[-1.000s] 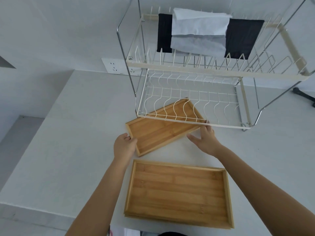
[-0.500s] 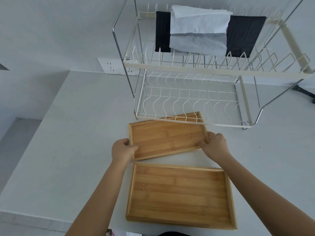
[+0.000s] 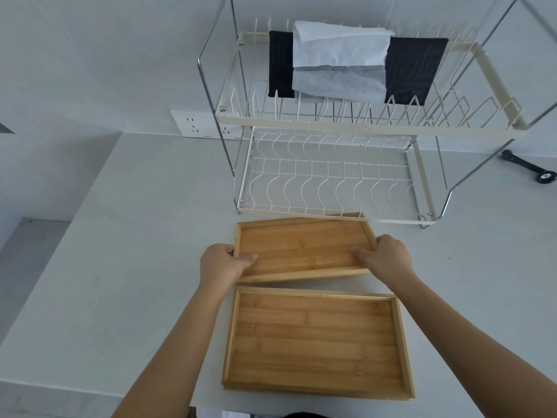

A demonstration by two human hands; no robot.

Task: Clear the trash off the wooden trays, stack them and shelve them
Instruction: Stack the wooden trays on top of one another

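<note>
A smaller wooden tray [image 3: 301, 247] is held just in front of the wire rack's lower shelf [image 3: 328, 182]. My left hand [image 3: 223, 262] grips its left short edge, thumb inside the rim. My right hand [image 3: 388, 257] grips its right short edge the same way. Nearer to me a larger wooden tray [image 3: 316, 342] lies flat on the white counter [image 3: 135, 267]; it seems to rest on another tray beneath. Both trays are bare inside.
The two-tier wire dish rack [image 3: 361, 122] stands at the back, with black and white cloths [image 3: 340, 64] draped on its upper tier. A wall socket [image 3: 196, 126] sits left of it. A black wheeled object [image 3: 533, 168] lies at the far right.
The smaller tray has come out from under the rack's lower shelf toward me and turned square to the larger tray. Both hands shifted to grip its short edges.
</note>
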